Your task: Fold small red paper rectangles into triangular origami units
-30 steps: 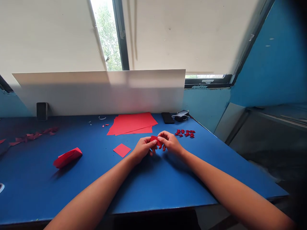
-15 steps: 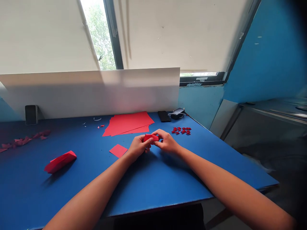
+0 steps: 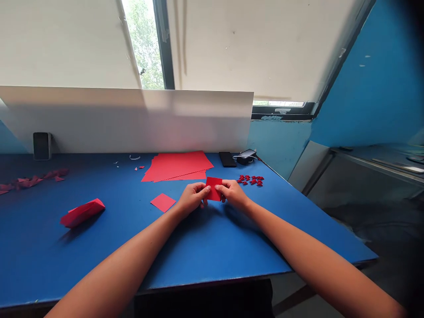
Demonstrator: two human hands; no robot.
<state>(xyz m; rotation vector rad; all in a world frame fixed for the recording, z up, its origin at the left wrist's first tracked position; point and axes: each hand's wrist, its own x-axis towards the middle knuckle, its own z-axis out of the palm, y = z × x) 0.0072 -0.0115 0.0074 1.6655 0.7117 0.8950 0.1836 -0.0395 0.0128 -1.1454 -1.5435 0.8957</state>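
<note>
Paper stack (image 3: 175, 167) — folded pieces (image 3: 250, 180) to its right.

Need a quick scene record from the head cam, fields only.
left hand: holds left edge of red paper piece
right hand: holds its right edge
nearby: loose red square left of hands; small folded red pieces right of hands
rest: red paper sheets, black phone, folded red paper bundle, all on blue table
</note>
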